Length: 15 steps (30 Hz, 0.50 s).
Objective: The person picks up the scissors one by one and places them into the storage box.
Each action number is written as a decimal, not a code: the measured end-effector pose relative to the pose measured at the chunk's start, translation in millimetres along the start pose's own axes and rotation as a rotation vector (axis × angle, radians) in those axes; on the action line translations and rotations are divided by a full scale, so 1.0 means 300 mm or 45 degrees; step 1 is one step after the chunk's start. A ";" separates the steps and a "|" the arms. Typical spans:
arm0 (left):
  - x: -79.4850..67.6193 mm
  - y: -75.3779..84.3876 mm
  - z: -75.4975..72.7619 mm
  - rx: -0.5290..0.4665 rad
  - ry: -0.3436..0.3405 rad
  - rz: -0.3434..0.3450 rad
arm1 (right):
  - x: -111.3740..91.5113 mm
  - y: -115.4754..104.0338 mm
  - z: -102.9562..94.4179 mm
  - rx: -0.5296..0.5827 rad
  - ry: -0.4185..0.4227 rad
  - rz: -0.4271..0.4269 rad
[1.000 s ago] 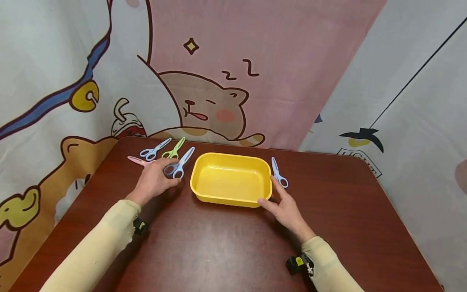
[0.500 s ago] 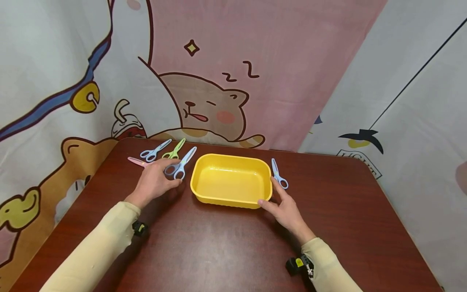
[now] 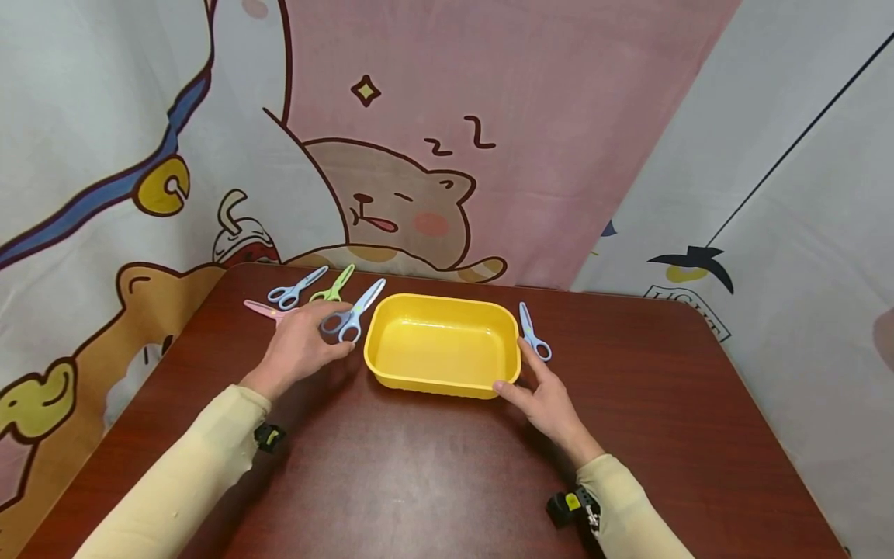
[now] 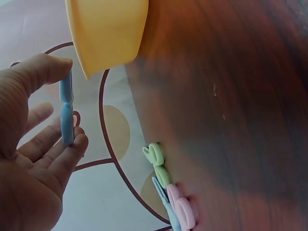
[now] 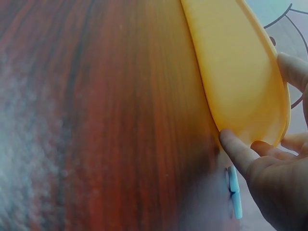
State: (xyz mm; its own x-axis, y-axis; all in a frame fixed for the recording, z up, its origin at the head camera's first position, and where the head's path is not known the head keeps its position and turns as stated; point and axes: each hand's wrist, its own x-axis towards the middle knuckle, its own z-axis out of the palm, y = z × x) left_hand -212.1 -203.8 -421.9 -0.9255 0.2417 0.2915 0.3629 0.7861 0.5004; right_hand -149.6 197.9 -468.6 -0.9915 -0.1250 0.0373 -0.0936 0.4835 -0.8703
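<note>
A pair of light blue scissors is held upright by its handles in my left hand, pinched between thumb and fingers. It is off the table, just left of the yellow plastic tray. My right hand holds the tray's near right corner, the thumb at the front rim and fingers along the right side. In the right wrist view, fingertips touch the tray's outer wall. Inside, the tray shows only its bare bottom.
Blue scissors, green scissors and pink scissors lie at the table's back left, the pink ones partly hidden by the left hand. Another blue pair lies right of the tray. A printed curtain hangs behind the table.
My left hand has shifted slightly right with the blue scissors, closer to the tray's left side. The right hand and the tray have stayed in place.
</note>
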 end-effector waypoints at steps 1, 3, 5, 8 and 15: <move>0.000 0.003 -0.001 -0.002 -0.003 0.002 | 0.000 0.000 0.000 0.001 -0.001 0.000; 0.002 0.010 -0.002 -0.005 -0.006 0.012 | 0.000 0.000 -0.001 0.001 -0.002 0.001; 0.005 0.016 -0.003 -0.007 -0.004 0.033 | 0.000 -0.001 -0.002 0.002 -0.004 0.005; 0.010 0.025 -0.005 -0.006 0.006 0.071 | 0.001 0.000 -0.001 0.006 -0.009 0.011; 0.018 0.043 -0.006 0.000 -0.011 0.108 | 0.000 -0.001 -0.002 -0.008 -0.008 0.026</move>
State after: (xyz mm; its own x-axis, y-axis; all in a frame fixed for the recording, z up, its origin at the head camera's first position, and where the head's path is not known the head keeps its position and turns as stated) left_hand -212.3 -193.5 -412.4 -0.8923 0.3126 0.3257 0.4403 0.7624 0.4742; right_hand -149.7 198.3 -468.0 -0.9926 -0.1207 0.0161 -0.0738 0.4913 -0.8679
